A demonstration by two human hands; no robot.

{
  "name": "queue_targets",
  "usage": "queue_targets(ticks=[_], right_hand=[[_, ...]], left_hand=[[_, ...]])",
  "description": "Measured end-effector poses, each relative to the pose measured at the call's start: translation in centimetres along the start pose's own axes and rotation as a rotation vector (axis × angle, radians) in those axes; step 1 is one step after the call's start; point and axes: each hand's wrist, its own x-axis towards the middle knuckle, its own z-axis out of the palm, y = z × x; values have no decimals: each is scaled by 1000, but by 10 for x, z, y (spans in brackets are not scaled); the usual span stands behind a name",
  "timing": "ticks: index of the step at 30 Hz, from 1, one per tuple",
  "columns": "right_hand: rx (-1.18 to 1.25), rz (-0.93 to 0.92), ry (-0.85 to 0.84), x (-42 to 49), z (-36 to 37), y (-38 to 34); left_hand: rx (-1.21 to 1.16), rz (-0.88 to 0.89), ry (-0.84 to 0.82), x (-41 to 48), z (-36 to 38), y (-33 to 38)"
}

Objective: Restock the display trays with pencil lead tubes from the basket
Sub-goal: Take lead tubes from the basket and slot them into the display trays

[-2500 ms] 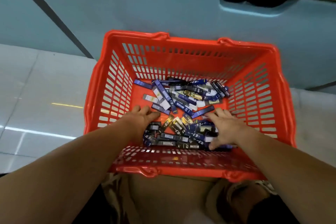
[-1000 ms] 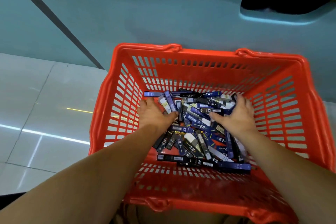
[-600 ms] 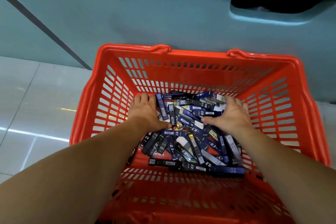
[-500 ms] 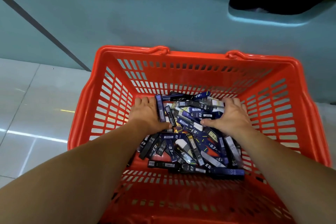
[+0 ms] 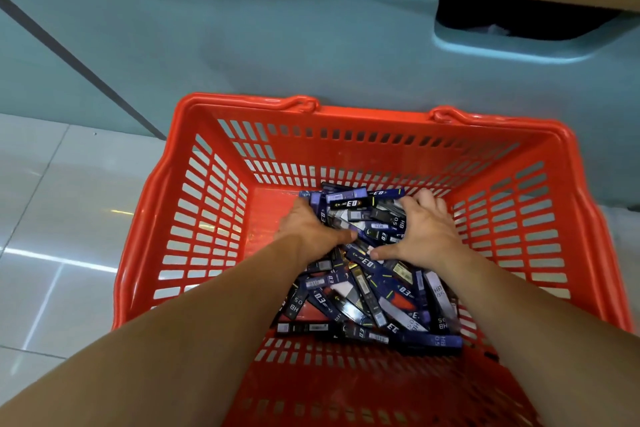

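A person's left hand [image 5: 308, 227] and right hand [image 5: 426, 236] cup a heap of pencil lead tubes [image 5: 367, 288] on the floor of an orange basket [image 5: 194, 218].

The hands face each other at the far end of the pile. Their thumbs point inward, nearly meeting, and the right hand's fingers curl over the bunch pressed between them. The left hand's fingertips are hidden behind the tubes. The slim dark blue and black tubes lie flat with no common direction. The top one between the hands runs left to right, as do those along the near wall, while many in the middle slant from near to far. Legible print includes "HB", "0.5" and a logo that reads like "E0"; smaller label text is too fine to read. The basket stands on pale glossy tiles [image 5: 52, 218] against a teal cabinet front [image 5: 242, 38].
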Motion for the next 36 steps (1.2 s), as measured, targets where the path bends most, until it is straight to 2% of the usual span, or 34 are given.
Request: queue_targets(ticks=[6, 9, 16, 22, 28, 36], right_hand=[[31, 8, -32, 2, -3, 0], [55, 31, -59, 1, -3, -1], [273, 66, -158, -1, -4, 0], [440, 87, -213, 3, 1, 5], [528, 72, -252, 3, 4, 8], [669, 62, -167, -17, -19, 10]], left_hand=[[34, 51, -12, -2, 7, 9], [-101, 49, -62, -1, 8, 15], [-215, 57, -134, -1, 14, 17], [-297, 141, -183, -11, 15, 24], [-370, 175, -120, -20, 12, 33], [-390, 173, -54, -36, -17, 18]])
